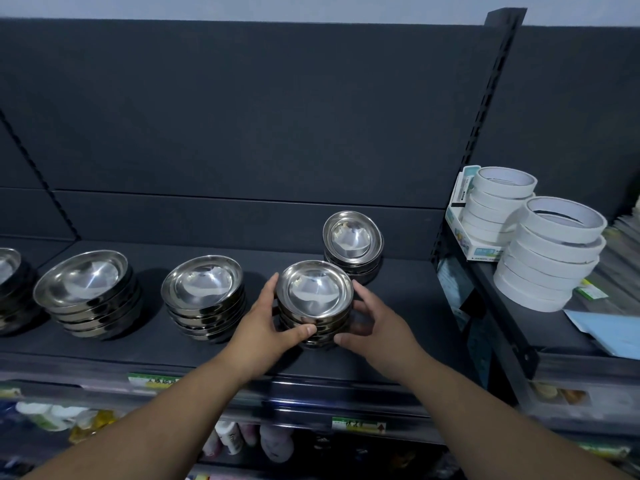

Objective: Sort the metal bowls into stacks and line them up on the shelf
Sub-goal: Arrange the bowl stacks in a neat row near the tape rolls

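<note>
A stack of small metal bowls (314,299) stands on the dark shelf (173,344) near its front edge. My left hand (266,323) grips the stack's left side, thumb on its front. My right hand (374,327) curls around its right side, thumb at the front. Behind it, by the back panel, stands another small stack (353,245) with its top bowl tilted. To the left stand a medium stack (204,296), a larger stack (86,292) and a stack cut off by the left edge (10,282).
A black slotted upright (485,133) divides this bay from the right bay. There, two piles of white tape rolls (550,254) and a small box (460,230) sit on a higher shelf. Price labels (152,380) line the shelf front; bottles fill the shelf below.
</note>
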